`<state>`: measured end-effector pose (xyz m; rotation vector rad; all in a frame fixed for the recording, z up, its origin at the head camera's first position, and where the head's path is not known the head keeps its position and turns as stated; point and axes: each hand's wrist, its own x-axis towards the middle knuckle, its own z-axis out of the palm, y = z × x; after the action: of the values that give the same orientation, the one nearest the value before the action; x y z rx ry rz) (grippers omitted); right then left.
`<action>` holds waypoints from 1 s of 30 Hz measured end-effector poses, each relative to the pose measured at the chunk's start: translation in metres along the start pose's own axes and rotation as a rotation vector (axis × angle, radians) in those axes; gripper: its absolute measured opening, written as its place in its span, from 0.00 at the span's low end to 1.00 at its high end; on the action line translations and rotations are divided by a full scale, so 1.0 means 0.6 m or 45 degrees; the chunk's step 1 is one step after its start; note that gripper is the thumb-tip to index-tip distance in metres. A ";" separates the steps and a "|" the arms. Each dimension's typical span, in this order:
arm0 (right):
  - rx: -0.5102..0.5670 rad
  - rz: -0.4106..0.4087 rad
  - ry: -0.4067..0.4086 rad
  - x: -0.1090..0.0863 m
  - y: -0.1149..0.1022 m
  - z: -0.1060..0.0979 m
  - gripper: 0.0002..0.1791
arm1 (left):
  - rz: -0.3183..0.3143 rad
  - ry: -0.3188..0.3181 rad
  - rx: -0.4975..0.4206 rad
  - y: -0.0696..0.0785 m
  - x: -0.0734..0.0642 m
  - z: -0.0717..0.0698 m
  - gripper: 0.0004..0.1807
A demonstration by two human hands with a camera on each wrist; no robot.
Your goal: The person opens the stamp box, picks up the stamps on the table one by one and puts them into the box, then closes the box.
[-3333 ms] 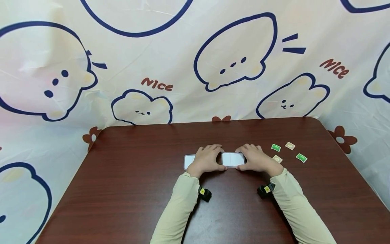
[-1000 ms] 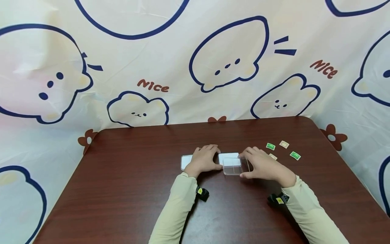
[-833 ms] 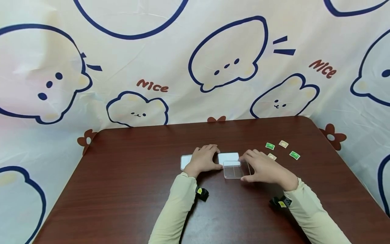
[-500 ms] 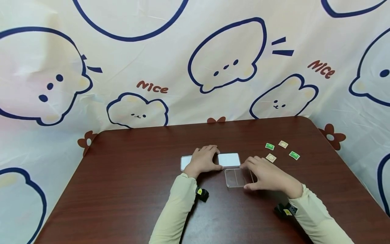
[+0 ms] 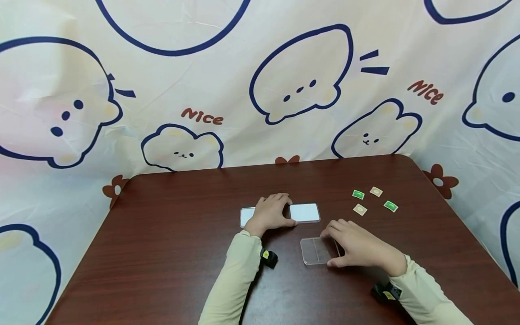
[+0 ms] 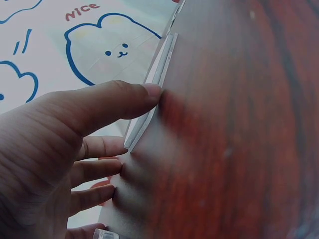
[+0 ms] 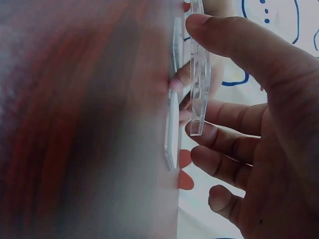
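A shallow white-filled box (image 5: 304,213) lies flat on the table in the head view. My left hand (image 5: 271,212) holds it at its left end, thumb at the near edge and index finger at the far corner, as the left wrist view shows on the box's side (image 6: 162,64). My right hand (image 5: 361,246) pinches a clear plastic lid (image 5: 313,251) between thumb and fingers, nearer to me than the box. In the right wrist view the lid (image 7: 198,84) is raised off the table. Another white-filled box (image 5: 246,216) is partly hidden behind my left hand.
Several small cards lie at the right back: a green card (image 5: 358,194), another green card (image 5: 391,206), a beige card (image 5: 376,191) and another beige card (image 5: 359,209). The brown table (image 5: 174,253) ends at a printed cloth backdrop (image 5: 239,81).
The right hand has lifted the clear lid off the white-filled box and drawn it towards me and slightly right, uncovering the box. The left hand has stayed at the box.
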<state>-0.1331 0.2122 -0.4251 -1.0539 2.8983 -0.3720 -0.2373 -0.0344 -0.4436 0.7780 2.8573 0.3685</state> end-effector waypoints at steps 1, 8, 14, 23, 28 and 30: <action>-0.003 -0.005 0.000 -0.001 -0.002 0.002 0.29 | 0.001 0.000 0.003 0.000 0.000 0.000 0.33; -0.002 -0.027 -0.026 -0.003 -0.011 0.006 0.29 | 0.002 0.002 0.009 -0.001 0.001 -0.001 0.34; 0.002 -0.033 -0.045 -0.004 -0.014 0.013 0.29 | 0.003 0.004 0.002 -0.001 0.001 0.001 0.33; -0.011 -0.036 -0.054 0.002 -0.018 0.025 0.29 | 0.003 0.005 0.005 -0.001 0.001 0.003 0.33; -0.032 -0.026 -0.057 0.005 -0.021 0.025 0.29 | 0.003 0.010 0.008 -0.002 0.001 0.003 0.33; -0.051 -0.022 -0.057 0.006 -0.022 0.026 0.29 | 0.005 0.013 0.009 -0.001 0.001 0.003 0.33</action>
<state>-0.1259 0.1966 -0.4367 -1.0794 2.8702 -0.2883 -0.2379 -0.0346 -0.4454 0.7852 2.8685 0.3641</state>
